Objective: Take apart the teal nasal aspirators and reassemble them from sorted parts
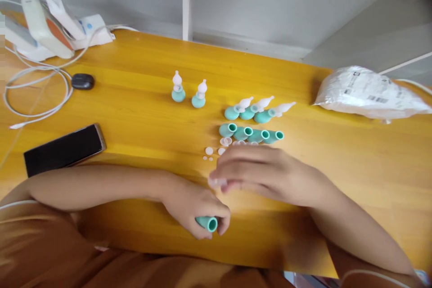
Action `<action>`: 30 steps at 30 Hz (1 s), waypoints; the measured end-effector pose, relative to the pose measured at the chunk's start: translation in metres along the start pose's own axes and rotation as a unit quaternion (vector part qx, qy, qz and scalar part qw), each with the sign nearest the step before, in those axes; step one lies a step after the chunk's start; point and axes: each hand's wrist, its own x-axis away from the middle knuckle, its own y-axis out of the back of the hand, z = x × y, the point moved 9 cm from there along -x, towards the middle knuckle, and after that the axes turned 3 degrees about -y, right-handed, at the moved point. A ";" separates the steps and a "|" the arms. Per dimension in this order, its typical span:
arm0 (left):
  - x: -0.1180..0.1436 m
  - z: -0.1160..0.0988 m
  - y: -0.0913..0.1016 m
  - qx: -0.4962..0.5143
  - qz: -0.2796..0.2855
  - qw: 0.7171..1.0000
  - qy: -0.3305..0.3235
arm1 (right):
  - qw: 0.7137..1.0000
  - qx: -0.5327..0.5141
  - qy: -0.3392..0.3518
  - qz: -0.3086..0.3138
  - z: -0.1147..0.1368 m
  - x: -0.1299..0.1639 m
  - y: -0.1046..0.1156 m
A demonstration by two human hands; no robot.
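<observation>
My left hand (194,209) is closed around a teal rubber bulb (207,223) near the table's front edge, its open mouth pointing right. My right hand (259,172) hovers just above and to the right, fingertips pinching a small translucent white piece (216,182); blur hides its shape. Behind my right hand lies a row of several empty teal bulbs (251,133). Small white caps and discs (213,151) are scattered beside them. Three finished bulbs with white tips (258,110) lie further back. Two more finished ones (188,92) stand upright.
The yellow wooden table (141,117) carries a black phone (64,149) at the left, a black oval object (82,81), white cables (37,94) and white devices (50,27) at the back left. A white plastic bag (367,94) lies at the back right.
</observation>
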 end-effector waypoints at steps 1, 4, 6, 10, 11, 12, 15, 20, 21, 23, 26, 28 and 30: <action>0.000 0.000 0.001 -0.005 -0.005 1.000 -0.002 | 0.995 0.091 -0.021 -0.039 0.000 0.000 0.012; 0.000 0.000 0.004 -0.018 -0.014 1.000 -0.005 | 0.947 0.315 -0.044 -0.053 -0.002 -0.004 0.020; 0.000 0.000 0.004 -0.020 -0.017 1.000 -0.003 | 0.921 0.387 -0.023 -0.029 -0.007 -0.010 0.010; 0.000 0.003 0.005 -0.011 -0.021 1.000 -0.001 | 0.897 0.441 -0.013 0.006 -0.023 -0.021 -0.008; 0.000 0.003 0.005 -0.004 -0.025 1.000 -0.003 | 0.895 0.445 -0.020 0.012 -0.026 -0.022 -0.011; 0.000 0.004 0.006 0.004 -0.028 1.000 -0.006 | 0.894 0.447 -0.029 0.019 -0.029 -0.024 -0.013; 0.000 0.006 0.006 0.024 -0.028 0.999 -0.012 | 0.890 0.453 -0.045 0.034 -0.034 -0.026 -0.016; 0.001 0.007 0.007 0.037 -0.027 0.999 0.012 | 0.889 0.452 -0.070 0.037 -0.039 -0.026 -0.017; 0.001 0.007 0.007 0.041 -0.024 0.999 0.020 | 0.888 0.453 -0.072 0.041 -0.040 -0.026 -0.018; 0.002 0.008 0.008 0.065 -0.016 0.997 0.030 | 0.880 0.466 -0.069 0.055 -0.042 -0.027 -0.023; 0.004 0.008 0.007 0.123 -0.001 0.992 0.033 | 0.867 0.488 -0.063 0.074 -0.045 -0.027 -0.029; 0.005 0.009 0.009 0.145 0.001 0.989 0.027 | 0.869 0.485 -0.062 0.076 -0.044 -0.028 -0.028; 0.005 0.011 0.011 0.157 -0.002 0.987 0.020 | 0.881 0.465 -0.058 0.065 -0.037 -0.026 -0.021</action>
